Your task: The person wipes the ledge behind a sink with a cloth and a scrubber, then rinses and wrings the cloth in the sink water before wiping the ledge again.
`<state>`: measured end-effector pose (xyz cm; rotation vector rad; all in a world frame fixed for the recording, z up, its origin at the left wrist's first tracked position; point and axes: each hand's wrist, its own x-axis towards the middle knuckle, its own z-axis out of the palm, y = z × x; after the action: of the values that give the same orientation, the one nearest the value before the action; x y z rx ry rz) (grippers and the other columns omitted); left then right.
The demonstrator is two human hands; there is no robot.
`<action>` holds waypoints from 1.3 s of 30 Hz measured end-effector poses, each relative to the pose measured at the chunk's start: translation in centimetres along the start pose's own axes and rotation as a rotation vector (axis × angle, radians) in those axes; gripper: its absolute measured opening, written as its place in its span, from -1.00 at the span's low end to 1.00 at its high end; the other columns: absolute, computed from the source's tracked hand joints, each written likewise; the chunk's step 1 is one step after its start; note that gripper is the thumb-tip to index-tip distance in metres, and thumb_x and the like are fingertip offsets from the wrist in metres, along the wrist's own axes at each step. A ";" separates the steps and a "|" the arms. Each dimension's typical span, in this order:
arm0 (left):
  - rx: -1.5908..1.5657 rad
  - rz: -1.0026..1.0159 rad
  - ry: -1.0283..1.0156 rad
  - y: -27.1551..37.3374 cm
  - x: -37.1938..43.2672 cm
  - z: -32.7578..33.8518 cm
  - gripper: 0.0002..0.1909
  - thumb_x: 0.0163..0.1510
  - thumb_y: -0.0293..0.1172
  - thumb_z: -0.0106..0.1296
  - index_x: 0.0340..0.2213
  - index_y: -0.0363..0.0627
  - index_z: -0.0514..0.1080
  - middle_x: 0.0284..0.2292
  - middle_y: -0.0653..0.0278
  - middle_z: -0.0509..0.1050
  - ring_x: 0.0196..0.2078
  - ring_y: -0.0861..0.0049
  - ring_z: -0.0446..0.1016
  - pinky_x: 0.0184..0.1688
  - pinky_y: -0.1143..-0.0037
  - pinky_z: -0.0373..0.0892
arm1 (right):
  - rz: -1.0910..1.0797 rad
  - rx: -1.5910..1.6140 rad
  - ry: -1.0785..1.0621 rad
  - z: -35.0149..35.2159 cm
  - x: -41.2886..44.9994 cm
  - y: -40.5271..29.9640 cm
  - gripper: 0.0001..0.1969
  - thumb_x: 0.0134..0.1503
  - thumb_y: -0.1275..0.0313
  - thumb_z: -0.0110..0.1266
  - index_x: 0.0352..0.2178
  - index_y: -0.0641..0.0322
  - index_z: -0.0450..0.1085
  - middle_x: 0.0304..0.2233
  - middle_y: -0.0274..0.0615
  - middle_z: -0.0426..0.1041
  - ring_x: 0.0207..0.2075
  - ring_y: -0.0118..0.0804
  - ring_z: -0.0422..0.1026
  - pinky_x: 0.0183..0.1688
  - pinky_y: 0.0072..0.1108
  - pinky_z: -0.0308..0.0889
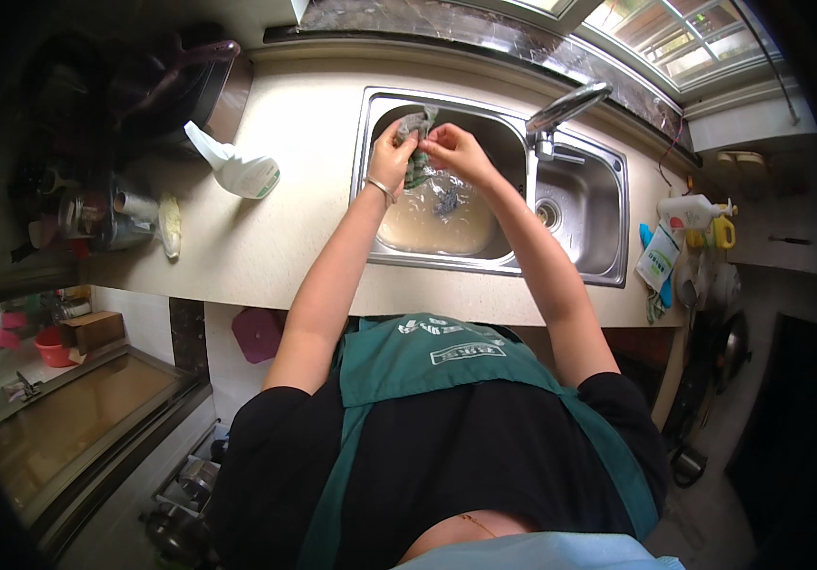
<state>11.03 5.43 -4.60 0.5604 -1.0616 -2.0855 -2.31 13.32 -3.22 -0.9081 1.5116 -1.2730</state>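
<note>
Over the left basin of a stainless steel double sink [444, 265], my left hand [388, 160] grips a bunched grey-green cloth [417, 171]. The lower end of the cloth hangs down toward the cloudy water [430, 231] in that basin. My right hand [458, 149] is beside the cloth with its thumb and fingers pinched together near its edge; whether they hold any of it cannot be told. A dark grey scouring pad [445, 202] appears in the water below my hands. A bracelet circles my left wrist.
A chrome faucet [569, 107] rises behind the sink divider. A white spray bottle [244, 171] lies on the counter to the left. Near the right counter end are a white pump bottle [690, 211], a yellow jug [723, 232] and a white packet [659, 255].
</note>
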 end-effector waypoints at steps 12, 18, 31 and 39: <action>-0.473 -0.299 -0.362 3.2 0.0 -1.9 -0.53 0.22 -0.08 -0.31 -0.05 -0.22 0.28 -0.13 0.22 0.41 -0.09 0.49 0.38 0.00 0.46 0.29 | 0.179 0.384 -0.025 1.2 -0.1 -1.9 -0.85 0.20 0.38 -0.14 -0.29 0.21 0.30 -0.44 -0.39 0.33 -0.37 -0.53 0.33 -0.31 -0.66 0.28; -0.591 -0.411 -0.134 0.5 -0.4 -5.4 -0.53 0.19 -0.01 -0.29 -0.04 -0.07 0.29 -0.08 0.25 0.38 -0.03 0.44 0.34 0.02 0.36 0.26 | -0.127 -0.459 0.016 2.4 1.2 -5.4 -0.86 0.08 0.40 -0.17 -0.40 0.26 0.23 -0.54 -0.05 0.36 -0.43 -0.28 0.41 -0.40 -0.44 0.26; -0.444 -0.266 0.013 1.2 -0.9 -4.6 -0.65 0.11 -0.51 -0.10 -0.06 -0.06 0.16 -0.14 0.28 0.34 -0.10 0.53 0.39 -0.07 0.43 0.40 | -0.503 -0.947 0.005 2.3 9.1 -13.7 -0.87 0.09 0.51 -0.03 -0.30 0.20 0.21 -0.40 0.02 0.47 -0.35 -0.01 0.49 -0.39 -0.33 0.35; -0.232 -0.019 0.068 5.8 4.2 -1.9 -0.65 0.18 -0.46 -0.19 0.01 -0.13 0.13 -0.09 0.17 0.36 -0.14 0.51 0.42 -0.08 0.50 0.40 | -0.554 -1.093 0.211 -1.3 27.1 -19.0 -0.83 0.16 0.30 -0.13 -0.30 0.11 0.33 -0.47 -0.02 0.47 -0.44 -0.03 0.47 -0.39 -0.37 0.34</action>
<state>11.82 -1.08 -1.14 0.5228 -0.7659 -2.1536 -12.06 -15.27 10.31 -2.0410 2.2580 -0.8308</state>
